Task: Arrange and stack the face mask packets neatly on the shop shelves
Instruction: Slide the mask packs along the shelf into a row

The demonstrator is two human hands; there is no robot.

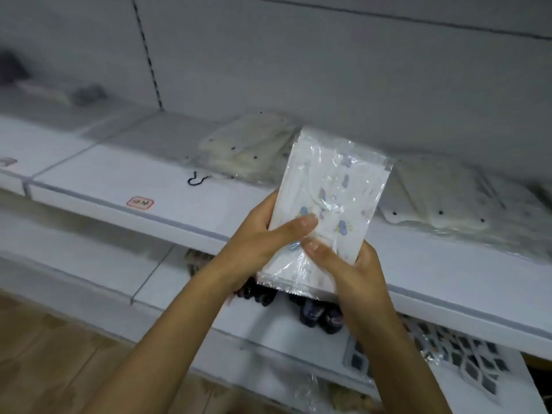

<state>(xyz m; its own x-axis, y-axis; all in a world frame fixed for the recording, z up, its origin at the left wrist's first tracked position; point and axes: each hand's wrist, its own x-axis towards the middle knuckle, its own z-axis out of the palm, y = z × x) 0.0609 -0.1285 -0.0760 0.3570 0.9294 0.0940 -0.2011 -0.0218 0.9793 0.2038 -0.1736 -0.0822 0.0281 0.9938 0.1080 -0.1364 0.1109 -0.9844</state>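
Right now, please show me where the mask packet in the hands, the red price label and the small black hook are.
mask packet (337, 186): head view, upper clear wrapper.
red price label (140, 202): head view, label centre.
black hook (195, 179): head view, curved part.

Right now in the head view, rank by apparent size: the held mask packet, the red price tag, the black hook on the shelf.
1. Mask packet, though nearness to the camera enlarges it.
2. Price tag and black hook: too alike to rank.
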